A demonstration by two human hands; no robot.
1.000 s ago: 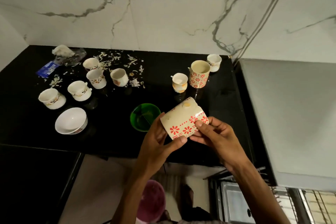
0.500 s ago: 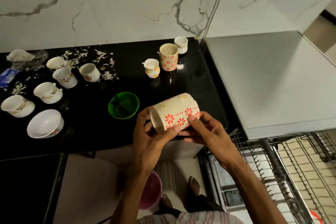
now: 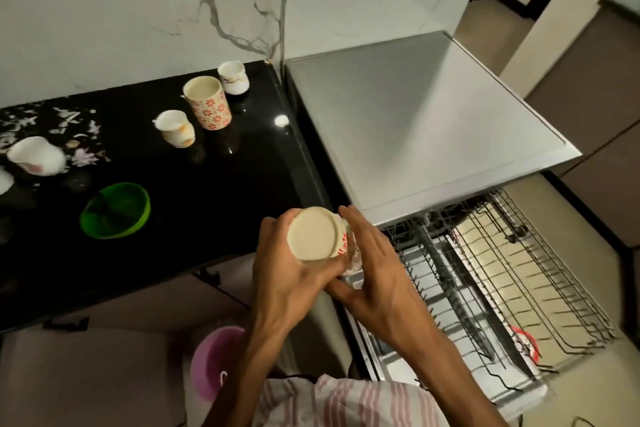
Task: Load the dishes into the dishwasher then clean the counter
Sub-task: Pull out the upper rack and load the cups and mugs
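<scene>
Both hands point(image 3: 291, 274) grip one mug point(image 3: 317, 234); counter point(image 3: 207, 191): four cups.

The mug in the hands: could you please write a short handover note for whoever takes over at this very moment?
Left hand and right hand both grip the floral mug, base up, off the counter's edge beside the pulled-out rack.
Done: dishwasher open; this mug picked up.
Left: rack this mug. On the counter remain a second floral mug, small cups, a green bowl. Then wipe up the scraps at the back left.
</scene>
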